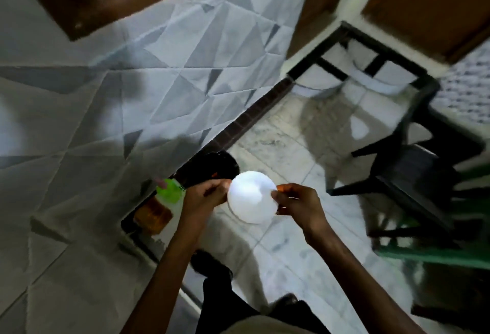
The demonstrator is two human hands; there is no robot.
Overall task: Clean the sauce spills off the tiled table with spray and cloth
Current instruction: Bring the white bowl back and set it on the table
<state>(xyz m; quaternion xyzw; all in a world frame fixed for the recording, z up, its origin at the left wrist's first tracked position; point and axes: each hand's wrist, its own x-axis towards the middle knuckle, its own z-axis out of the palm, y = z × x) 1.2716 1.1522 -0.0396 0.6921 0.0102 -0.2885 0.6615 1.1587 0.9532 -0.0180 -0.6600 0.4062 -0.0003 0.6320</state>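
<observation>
**A:** So, where are the hands?

**B:** Both are held out in front, over the marble floor (pixel 286 153), just off the edge of the tiled table (pixel 106 111). Between them is a white round dish (pixel 250 198). It is too blurred to tell whether it is a bowl or a plate.

**A:** How do they hold it?

**B:** The left hand (pixel 205 197) has its fingers curled round the dish's left rim. The right hand (pixel 298 201) pinches the right rim between thumb and fingertips. A small orange bit (pixel 280 188) shows by the right thumb, and I cannot tell what it is.

**A:** And the table itself?

**B:** It fills the left side of the view, grey tiles in angular patterns with shadows lying across them. The blur hides any fine marks on the surface.

**A:** Anything near its edge?

**B:** In the dark gap just below the edge, beside the left hand, sits a green container (pixel 169 191) with a pink top. I cannot tell if it is a spray bottle. A brown packet (pixel 153 214) lies just next to it.

**A:** What is on the right?

**B:** A black chair (pixel 413 172) stands on the floor, well apart from the hands, with a green chair (pixel 434 254) nearer the viewer.
</observation>
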